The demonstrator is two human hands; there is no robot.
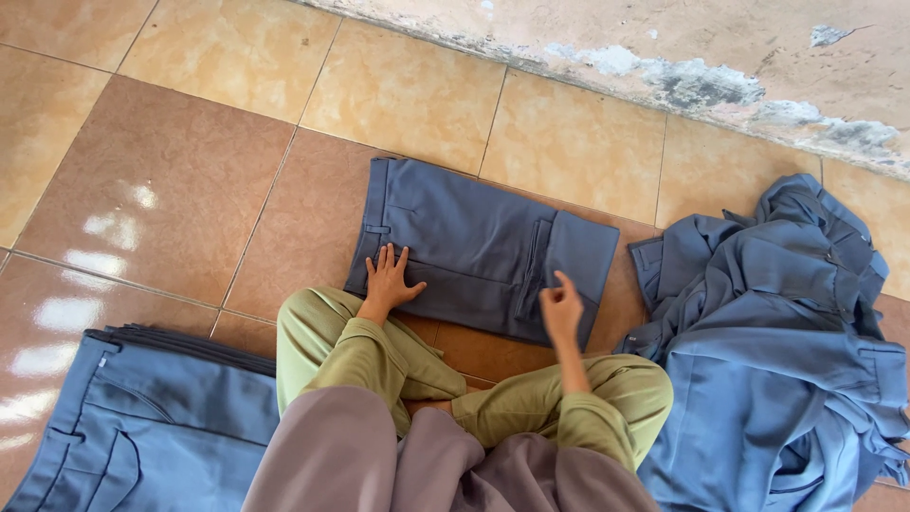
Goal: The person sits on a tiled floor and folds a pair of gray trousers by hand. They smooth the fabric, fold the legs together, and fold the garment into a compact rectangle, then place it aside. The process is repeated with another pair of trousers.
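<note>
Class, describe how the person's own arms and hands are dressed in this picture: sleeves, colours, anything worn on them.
The left hand and right hand are bare, with no gloves; no rings or watch can be made out. Both arms wear long olive-green sleeves reaching the wrists, loose and creased. Mauve-grey fabric drapes below them.

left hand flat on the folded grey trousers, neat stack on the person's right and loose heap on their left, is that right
Not quite: the sides are swapped. The head view shows the neat stack on the person's left and the loose heap on their right. The left hand does lie flat on the folded grey trousers.
</note>
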